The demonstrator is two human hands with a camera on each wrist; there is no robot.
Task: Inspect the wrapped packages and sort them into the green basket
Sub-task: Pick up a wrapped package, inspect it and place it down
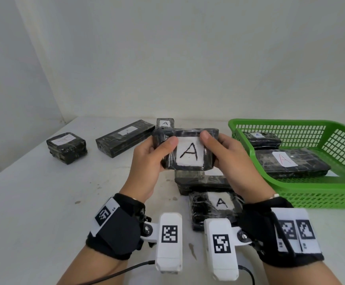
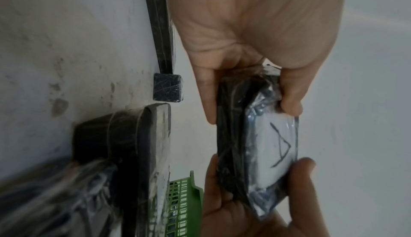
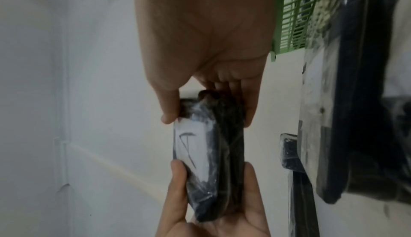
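Observation:
A black wrapped package (image 1: 188, 153) with a white label marked "A" is held up above the table, label facing me. My left hand (image 1: 153, 153) grips its left end, thumb on the label's top corner. My right hand (image 1: 225, 153) grips the right end the same way. The wrist views show this package (image 2: 255, 144) (image 3: 211, 156) pinched between thumbs and fingers of both hands. The green basket (image 1: 315, 194) stands at the right with two labelled packages (image 1: 290, 163) inside. Under my hands lie two more packages (image 1: 212, 208) on the table.
On the white table (image 1: 33, 202) at the back left sit a square package (image 1: 66, 147), a long package (image 1: 124, 136) and a small one (image 1: 165, 122). A pale wall rises right behind the table.

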